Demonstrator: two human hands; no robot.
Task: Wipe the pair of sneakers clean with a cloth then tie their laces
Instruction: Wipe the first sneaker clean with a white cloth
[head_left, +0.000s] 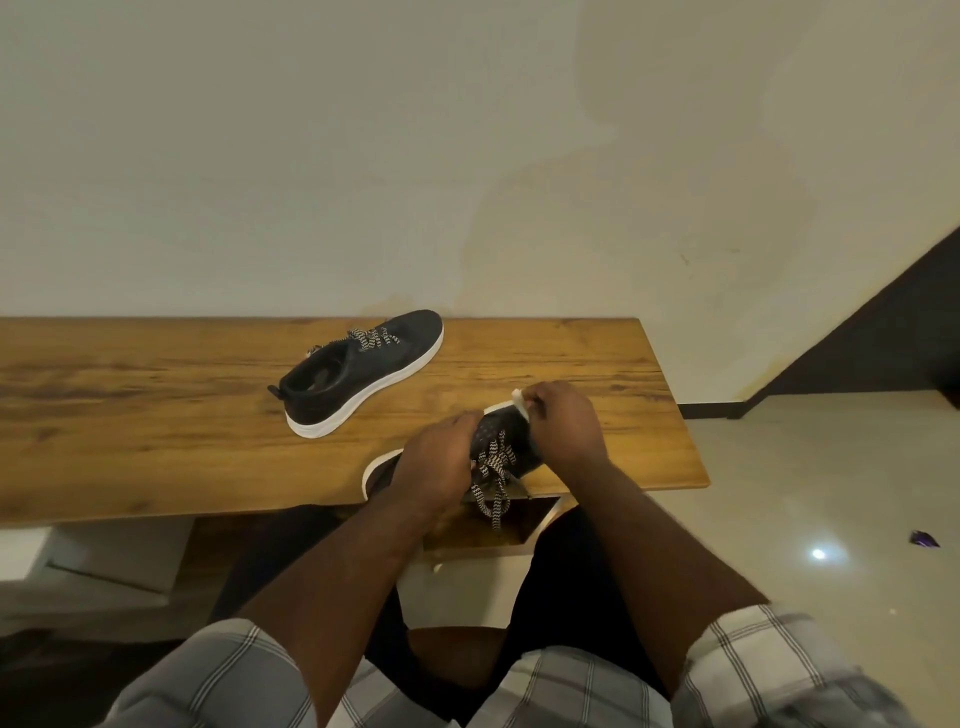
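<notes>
On the table (156, 415), the near sneaker (506, 441) overhangs the front edge, steadied by the left hand (436, 467) curled round it; a hard wipe could tip it off. The right hand (566, 421) pinches the cloth (521, 402) at its toe. Loose laces (491, 483) may snag.

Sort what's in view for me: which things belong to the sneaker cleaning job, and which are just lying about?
Part of the job:
- near sneaker, gripped by the left hand
- small white cloth, pinched in the right hand at the toe
- its loose laces, hanging over the table edge
- far sneaker, on the table

Lying about:
- purple scrap on the floor
</notes>
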